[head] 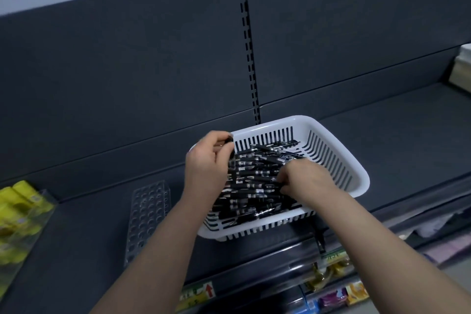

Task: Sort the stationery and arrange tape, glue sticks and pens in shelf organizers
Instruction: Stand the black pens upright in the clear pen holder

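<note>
On dark shelf, at its near edge for easy reach: white basket. Just left, clear perforated organizer, holes ready for upright stock. Heaped in the basket: black pens. Left hand curled round a gathered bunch at the far-left corner. Right hand dug into the heap, fingertips hidden; perhaps pinching one, cannot tell.
</note>
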Demonstrator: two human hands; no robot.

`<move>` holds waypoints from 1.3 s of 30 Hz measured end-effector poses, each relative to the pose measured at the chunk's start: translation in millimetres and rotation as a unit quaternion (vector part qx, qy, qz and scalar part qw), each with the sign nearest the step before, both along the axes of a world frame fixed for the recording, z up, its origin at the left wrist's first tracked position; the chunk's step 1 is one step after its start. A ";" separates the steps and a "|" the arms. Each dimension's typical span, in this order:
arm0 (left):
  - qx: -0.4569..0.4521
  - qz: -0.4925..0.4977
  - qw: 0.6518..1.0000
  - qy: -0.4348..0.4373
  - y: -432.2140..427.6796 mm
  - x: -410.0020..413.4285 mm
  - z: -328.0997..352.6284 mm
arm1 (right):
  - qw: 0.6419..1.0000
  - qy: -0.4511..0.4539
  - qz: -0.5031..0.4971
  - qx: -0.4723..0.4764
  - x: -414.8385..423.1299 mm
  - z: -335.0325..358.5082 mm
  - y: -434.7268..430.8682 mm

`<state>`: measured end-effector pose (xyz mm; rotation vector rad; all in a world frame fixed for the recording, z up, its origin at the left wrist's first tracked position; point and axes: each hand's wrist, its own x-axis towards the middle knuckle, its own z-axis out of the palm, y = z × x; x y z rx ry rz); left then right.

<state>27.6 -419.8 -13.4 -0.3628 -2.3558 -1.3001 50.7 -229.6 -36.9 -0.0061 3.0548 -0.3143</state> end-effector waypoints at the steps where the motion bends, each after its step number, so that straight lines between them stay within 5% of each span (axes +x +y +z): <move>1: 0.047 0.004 0.999 -0.010 -4.7 0.7 4.3 | 1.000 -0.013 -0.004 0.015 -0.8 -0.4 -2.2; 5: 0.110 0.013 0.993 -0.038 -26.7 0.3 13.8 | 0.998 -0.036 0.001 0.045 -2.3 3.1 -7.4; 9: 0.151 0.035 0.988 -0.018 -48.4 2.0 14.1 | 0.991 0.072 -0.004 -0.110 -2.2 19.7 -24.6; 12: 0.198 0.061 0.978 0.028 -70.4 2.1 20.1 | 0.951 0.210 0.003 -0.229 -3.7 39.5 -51.0; 16: 0.191 0.100 0.974 0.068 -110.0 0.2 34.8 | 0.899 0.280 0.052 -0.333 -7.6 67.5 -92.7; 28: 0.097 0.212 0.972 -0.001 -227.2 -7.9 11.7 | 0.878 0.250 0.096 -0.396 -36.4 38.3 -210.6; 39: -0.004 0.168 0.984 -0.058 -234.9 -30.9 -11.9 | 0.867 0.252 0.080 -0.422 -61.2 30.0 -247.9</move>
